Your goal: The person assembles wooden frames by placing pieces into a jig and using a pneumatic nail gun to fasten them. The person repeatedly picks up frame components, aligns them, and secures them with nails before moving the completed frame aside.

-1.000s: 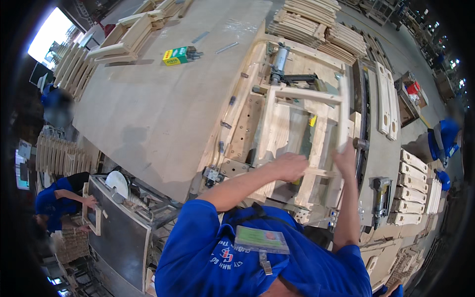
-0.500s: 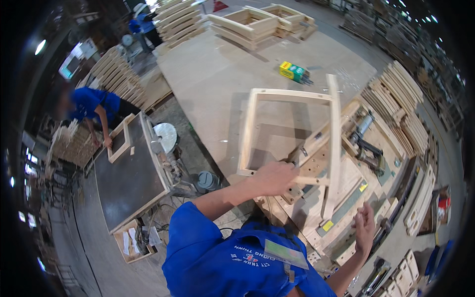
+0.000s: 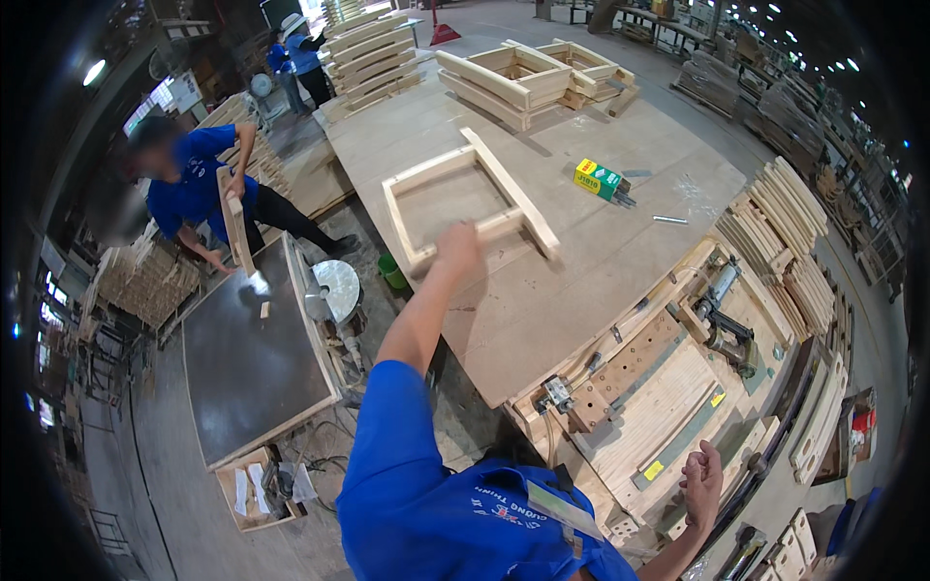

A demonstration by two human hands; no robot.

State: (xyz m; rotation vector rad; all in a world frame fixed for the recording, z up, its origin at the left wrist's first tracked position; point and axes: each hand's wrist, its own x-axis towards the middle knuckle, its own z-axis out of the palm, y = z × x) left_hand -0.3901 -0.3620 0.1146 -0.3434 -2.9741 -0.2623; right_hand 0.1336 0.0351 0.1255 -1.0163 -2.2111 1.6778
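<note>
While the left hand (image 3: 458, 252) blurs over the lower rail of a pale wooden frame (image 3: 509, 192), whether its fingers grip cannot be told. The frame lies on a broad tabletop (image 3: 552, 310), upper centre. At lower right, the empty right hand (image 3: 702, 484) curls loosely, fingers apart, near a wooden jig (image 3: 620, 431).

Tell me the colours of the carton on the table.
The carton is yellow and green, head view.

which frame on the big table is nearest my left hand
The lone frame, at the left hand; other frames sit together at the far end of the table.
</note>
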